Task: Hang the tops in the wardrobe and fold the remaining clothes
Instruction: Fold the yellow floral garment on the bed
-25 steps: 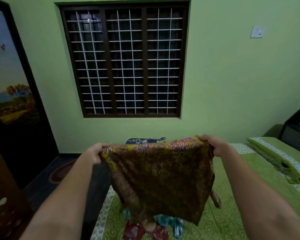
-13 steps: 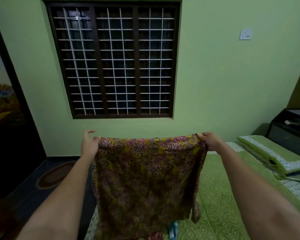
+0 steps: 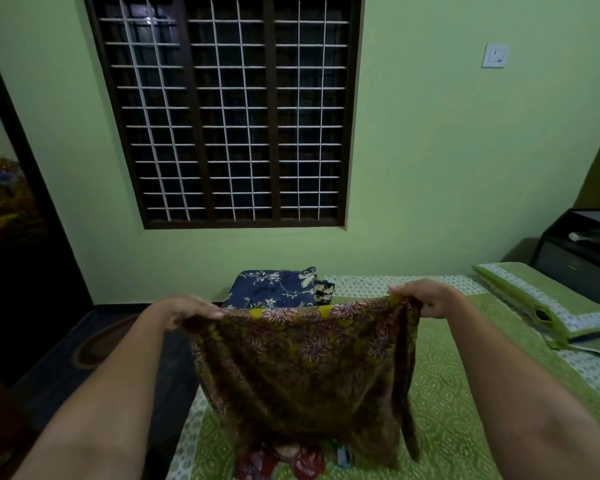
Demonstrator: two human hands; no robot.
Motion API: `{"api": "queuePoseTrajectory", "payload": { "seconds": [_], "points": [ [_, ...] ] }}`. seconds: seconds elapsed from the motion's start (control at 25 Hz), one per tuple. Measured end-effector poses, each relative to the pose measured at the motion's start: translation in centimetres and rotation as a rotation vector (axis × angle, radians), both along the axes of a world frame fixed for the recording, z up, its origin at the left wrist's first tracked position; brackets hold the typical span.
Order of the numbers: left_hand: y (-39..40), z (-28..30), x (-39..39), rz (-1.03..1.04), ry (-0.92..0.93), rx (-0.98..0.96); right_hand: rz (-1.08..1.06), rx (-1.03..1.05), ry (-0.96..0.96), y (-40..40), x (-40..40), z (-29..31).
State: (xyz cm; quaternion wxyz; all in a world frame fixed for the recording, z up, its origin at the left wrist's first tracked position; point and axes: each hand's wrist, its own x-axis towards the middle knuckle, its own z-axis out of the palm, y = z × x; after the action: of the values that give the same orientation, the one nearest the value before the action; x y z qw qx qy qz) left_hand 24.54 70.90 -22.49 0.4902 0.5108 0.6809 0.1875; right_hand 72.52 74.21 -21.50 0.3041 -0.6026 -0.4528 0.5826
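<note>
1. The left hand grips the top left corner of a mustard floral garment, fingers curled down over the cloth.
2. The right hand grips the top right corner the same way, so the top edge runs nearly level between the two hands.
3. The garment hangs in the air above the near left part of the green bed (its lower edge reaches down toward the sheet, but contact cannot be told).
4. Under its lower edge lie a red printed cloth and a bit of blue cloth on the bed.
5. At the far edge of the bed, beyond the held garment, sits a folded navy floral garment.
6. A green pillow lies at the far right, with a dark bedside cabinet behind it.
7. A barred window fills the far wall.
</note>
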Motion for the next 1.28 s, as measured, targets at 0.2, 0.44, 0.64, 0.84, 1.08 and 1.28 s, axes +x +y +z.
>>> {"api": "queuePoseTrajectory", "payload": {
  "seconds": [0.2,0.44,0.64,0.84,1.08,1.28],
  "points": [
    [0.9,-0.9,-0.5,0.041,0.386,0.197,0.133,0.232,-0.522,-0.1,0.1,-0.3],
    [0.3,1.4,0.4,0.161,0.434,0.523,-0.111,0.48,-0.838,0.6,0.6,1.0],
    [1.1,1.3,0.5,0.522,-0.222,0.63,-0.48,0.589,-0.398,0.6,0.8,1.8],
    [1.6,3.0,1.1,0.571,-0.315,0.621,-0.644,0.555,-0.091,0.1,0.0,3.5],
    [-7.3,15.6,3.9,0.126,-0.984,1.216,-0.201,1.121,0.735,-6.9,2.1,13.8],
    [-5.3,20.4,13.8,-0.102,-0.921,0.986,0.01,1.053,0.722,-6.0,-7.3,18.7]
  ]
}}
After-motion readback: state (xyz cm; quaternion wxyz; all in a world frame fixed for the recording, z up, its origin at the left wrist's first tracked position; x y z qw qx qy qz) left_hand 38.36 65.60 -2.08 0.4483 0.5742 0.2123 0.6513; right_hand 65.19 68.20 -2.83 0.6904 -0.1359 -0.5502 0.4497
